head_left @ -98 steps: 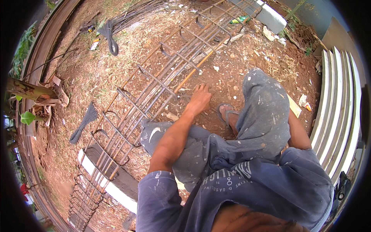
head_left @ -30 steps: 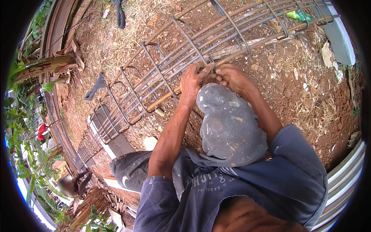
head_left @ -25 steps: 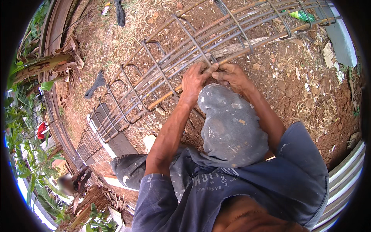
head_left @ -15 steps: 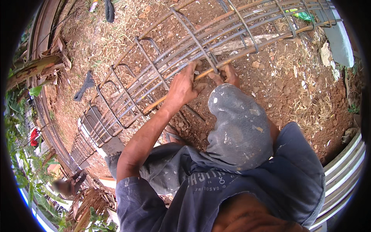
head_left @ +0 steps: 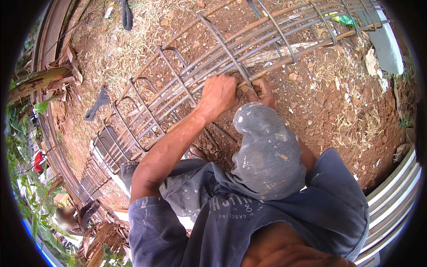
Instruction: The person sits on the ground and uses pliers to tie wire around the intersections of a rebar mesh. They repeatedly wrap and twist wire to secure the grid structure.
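Observation:
A long cage of steel reinforcing bars [head_left: 284,65] with square wire stirrups [head_left: 224,48] stretches from lower left to upper right in front of me. My left hand [head_left: 221,92] is closed over the cage's near, rusty lengthwise bar, just left of where a stirrup crosses it. On the right side of that crossing, my right hand [head_left: 263,91] has its fingers bent and pressed together close to the joint. Whatever lies between those fingertips is too small to make out. My bent knee [head_left: 267,142], in paint-spotted grey trousers, is just below the hands.
Reddish soil with dry grass lies around the cage. A pale board [head_left: 386,46] stands under its far right end. Dark cloth strips [head_left: 96,104] lie at left, beside planks and plants. Corrugated sheets [head_left: 393,209] are at lower right. Another person [head_left: 73,218] is at lower left.
My left hand has slid right along the bar toward the stirrup, its fingers going from spread to curled. The right hand stays near the joint, its fingers now more tightly bent.

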{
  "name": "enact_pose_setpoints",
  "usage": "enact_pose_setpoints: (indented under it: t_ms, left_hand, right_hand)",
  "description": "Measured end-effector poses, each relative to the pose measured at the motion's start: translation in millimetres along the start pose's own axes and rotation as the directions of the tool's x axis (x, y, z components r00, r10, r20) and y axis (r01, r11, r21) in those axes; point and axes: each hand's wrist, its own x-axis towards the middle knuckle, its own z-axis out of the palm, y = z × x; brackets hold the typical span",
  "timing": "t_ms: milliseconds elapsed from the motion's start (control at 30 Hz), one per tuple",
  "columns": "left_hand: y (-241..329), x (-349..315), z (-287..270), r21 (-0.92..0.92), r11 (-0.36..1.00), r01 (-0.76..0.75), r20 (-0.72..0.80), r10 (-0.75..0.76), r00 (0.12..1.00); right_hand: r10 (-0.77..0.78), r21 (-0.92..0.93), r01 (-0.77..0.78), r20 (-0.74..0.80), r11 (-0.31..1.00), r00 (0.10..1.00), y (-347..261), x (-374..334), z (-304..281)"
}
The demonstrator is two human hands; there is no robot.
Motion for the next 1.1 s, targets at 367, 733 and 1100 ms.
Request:
enact_pose_setpoints:
  t_ms: [367,733,1100]
  left_hand:
    - [-7.6,29.7,-46.0,0.159,0.955,-0.249,0.335,0.185,0.924]
    - [-13.5,-1.7,-4.9,0.234,0.935,-0.268,-0.174,0.311,0.934]
    - [-18.2,18.3,-29.9,0.523,0.577,-0.628,-0.015,0.743,0.669]
  right_hand:
    - [0.104,0.021,-0.106,0.069,0.994,0.992,-7.4,-1.3,-13.7]
    - [0.292,-0.308,-0.237,0.148,0.921,0.945,-65.5,18.1,-30.8]
    - [0.485,-0.395,-0.435,0.032,0.809,0.874,-69.9,16.8,-25.4]
